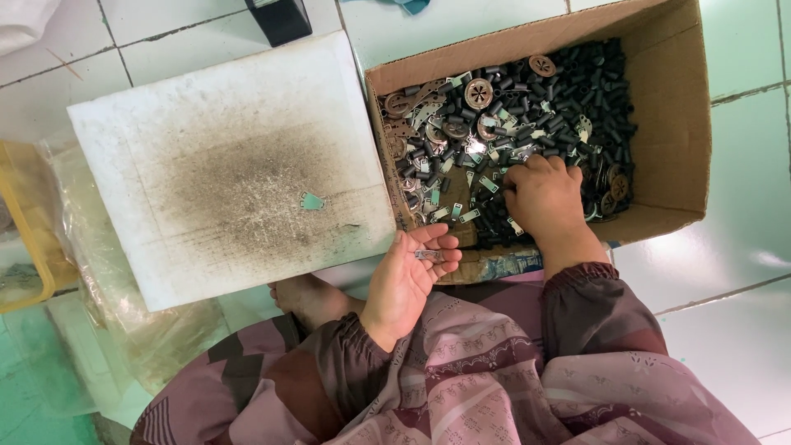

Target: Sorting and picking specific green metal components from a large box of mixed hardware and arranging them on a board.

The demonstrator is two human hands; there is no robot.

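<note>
head view showed one cardboard box [659, 124] of countless metal parts [527, 91], right hand [544, 198] digging in with curled fingers, left hand [408, 276] pinching one metal piece [428, 255]; one white board [231, 165] lay on the tiled floor [741, 264].

The cardboard box [667, 107] is plain brown, and the heap inside is mostly black tubular pieces [568, 91] mixed with dull silver metal strips [470, 216] and round, rusty-bronze perforated discs [479, 92]. The square board [231, 165] is white, smudged with a dark grey, sooty patch across its middle, and one small pale teal-grey metal piece [311, 201] lies on it. The floor tiles [741, 239] are pale mint green with dark grout lines. The sleeves [593, 305] are mauve and brown with zigzag bands and fine pale ornamental print. At the far left a plastic tub [25, 239] has a yellow rim, beside clear, yellowish plastic bags [107, 280].
</note>
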